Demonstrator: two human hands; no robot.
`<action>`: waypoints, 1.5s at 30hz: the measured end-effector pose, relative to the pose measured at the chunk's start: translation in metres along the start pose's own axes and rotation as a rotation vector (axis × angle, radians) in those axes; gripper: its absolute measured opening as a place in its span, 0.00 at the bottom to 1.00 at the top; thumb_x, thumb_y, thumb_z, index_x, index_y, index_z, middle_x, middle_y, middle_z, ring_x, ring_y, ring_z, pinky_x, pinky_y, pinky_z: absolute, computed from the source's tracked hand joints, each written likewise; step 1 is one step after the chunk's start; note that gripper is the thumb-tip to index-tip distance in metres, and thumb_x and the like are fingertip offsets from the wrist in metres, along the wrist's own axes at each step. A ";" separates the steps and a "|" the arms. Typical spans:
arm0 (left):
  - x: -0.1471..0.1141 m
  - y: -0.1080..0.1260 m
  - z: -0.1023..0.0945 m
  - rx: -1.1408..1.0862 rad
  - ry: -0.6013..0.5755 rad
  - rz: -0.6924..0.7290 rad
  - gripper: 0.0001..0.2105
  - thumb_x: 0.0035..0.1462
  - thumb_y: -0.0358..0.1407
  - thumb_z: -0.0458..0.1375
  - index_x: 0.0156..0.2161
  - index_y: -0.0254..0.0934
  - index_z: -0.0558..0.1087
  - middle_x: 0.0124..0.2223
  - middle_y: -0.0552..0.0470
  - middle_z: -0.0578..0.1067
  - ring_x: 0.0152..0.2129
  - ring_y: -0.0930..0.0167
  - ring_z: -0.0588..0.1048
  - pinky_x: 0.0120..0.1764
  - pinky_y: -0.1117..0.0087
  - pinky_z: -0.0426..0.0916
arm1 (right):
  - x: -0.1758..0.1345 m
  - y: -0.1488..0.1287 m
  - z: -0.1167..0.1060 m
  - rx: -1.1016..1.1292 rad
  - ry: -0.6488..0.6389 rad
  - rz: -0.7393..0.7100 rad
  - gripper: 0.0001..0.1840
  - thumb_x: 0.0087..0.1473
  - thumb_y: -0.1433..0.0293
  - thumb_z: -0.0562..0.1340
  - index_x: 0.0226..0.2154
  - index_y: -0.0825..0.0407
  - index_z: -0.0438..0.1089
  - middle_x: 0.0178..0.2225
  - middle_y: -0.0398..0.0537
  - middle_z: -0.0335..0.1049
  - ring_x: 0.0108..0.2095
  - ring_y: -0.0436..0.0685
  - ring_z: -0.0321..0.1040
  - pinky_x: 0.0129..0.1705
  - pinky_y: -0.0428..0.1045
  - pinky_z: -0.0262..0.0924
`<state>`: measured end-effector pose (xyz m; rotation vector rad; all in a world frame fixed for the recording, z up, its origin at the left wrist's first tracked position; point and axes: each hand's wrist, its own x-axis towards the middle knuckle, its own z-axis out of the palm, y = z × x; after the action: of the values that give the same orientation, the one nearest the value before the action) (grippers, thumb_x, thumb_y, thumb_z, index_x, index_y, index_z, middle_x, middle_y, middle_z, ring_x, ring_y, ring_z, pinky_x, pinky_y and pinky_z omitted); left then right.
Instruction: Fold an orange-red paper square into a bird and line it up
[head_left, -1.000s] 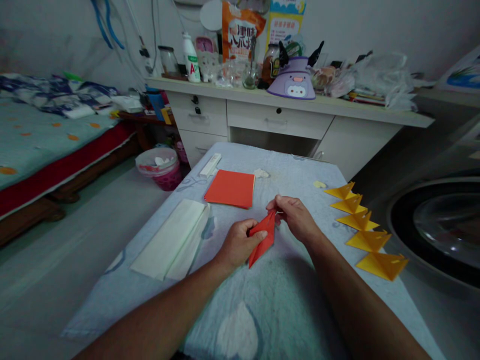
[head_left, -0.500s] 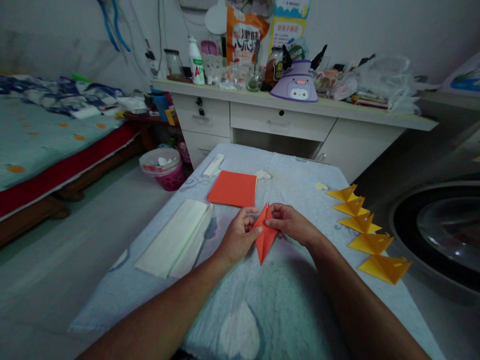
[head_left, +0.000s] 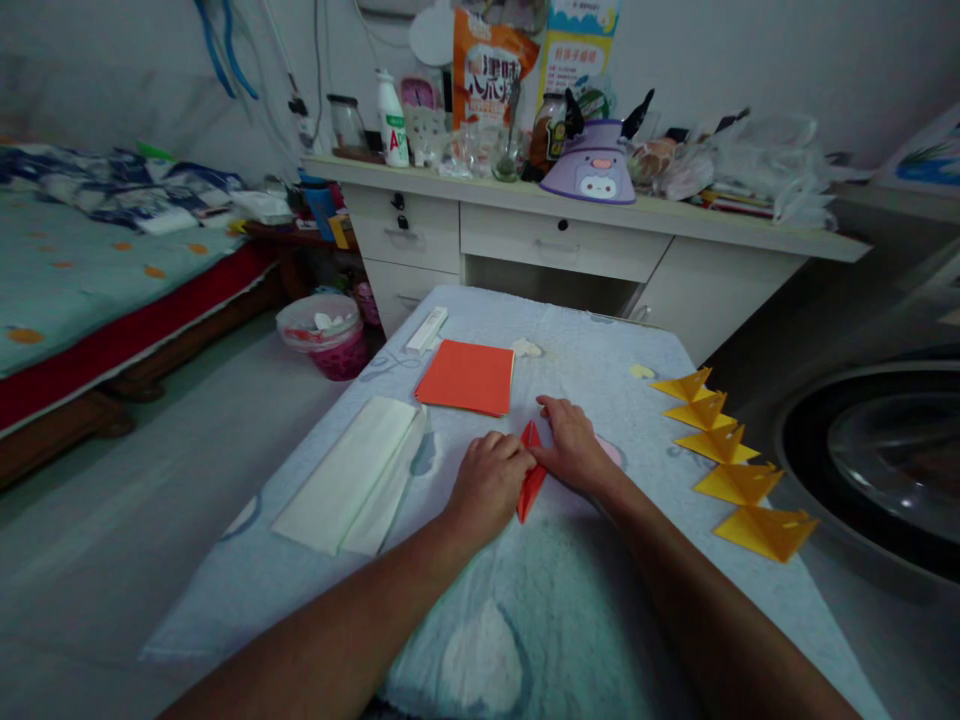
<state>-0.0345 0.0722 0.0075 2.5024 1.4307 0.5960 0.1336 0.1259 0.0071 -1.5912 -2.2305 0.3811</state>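
Observation:
A narrow red piece of folded origami paper [head_left: 532,488] lies on the cloth-covered table, its two pointed ends running away from me and toward me. My left hand [head_left: 489,484] has its fingers curled over the left side and middle of the paper. From the right, my right hand [head_left: 573,442] presses its thumb at the paper's middle, with its fingers bent beyond the far right side. Both hands hide part of the folds. Just past them rests a stack of square red paper [head_left: 466,377].
Several folded yellow paper pieces [head_left: 742,484] stand in a row along the table's right edge. A pale folded sheet [head_left: 349,470] and a small white box [head_left: 427,330] lie on the left. Beyond the table is a cluttered white desk [head_left: 555,246]; a pink bin [head_left: 337,350] is on the floor.
The red folded paper has come down flatter on the table and looks narrower. My left fingers have closed over it, and my right hand has turned to press with its thumb.

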 end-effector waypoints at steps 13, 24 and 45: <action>-0.010 0.005 0.011 0.035 -0.092 0.096 0.14 0.63 0.28 0.50 0.52 0.38 0.70 0.52 0.47 0.73 0.50 0.63 0.70 0.53 0.61 0.65 | 0.012 0.014 0.015 -0.184 0.022 0.121 0.44 0.55 0.51 0.59 0.65 0.55 0.48 0.63 0.64 0.54 0.61 0.71 0.52 0.59 0.64 0.47; -0.007 0.000 0.002 0.005 -0.141 0.108 0.12 0.59 0.26 0.54 0.46 0.39 0.72 0.46 0.48 0.75 0.45 0.63 0.71 0.48 0.61 0.66 | 0.024 0.011 0.014 -0.252 0.086 0.193 0.40 0.58 0.50 0.56 0.65 0.51 0.50 0.58 0.63 0.61 0.54 0.72 0.58 0.51 0.63 0.52; -0.004 -0.021 -0.003 -0.222 -0.121 0.076 0.18 0.54 0.35 0.63 0.50 0.40 0.68 0.55 0.48 0.70 0.55 0.62 0.65 0.55 0.58 0.60 | -0.040 0.012 0.001 -0.158 -0.055 -0.002 0.46 0.57 0.50 0.56 0.68 0.54 0.41 0.63 0.63 0.55 0.60 0.71 0.52 0.59 0.64 0.47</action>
<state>-0.0537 0.0795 0.0012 2.3820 1.1639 0.5720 0.1546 0.0915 -0.0045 -1.6757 -2.3544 0.2566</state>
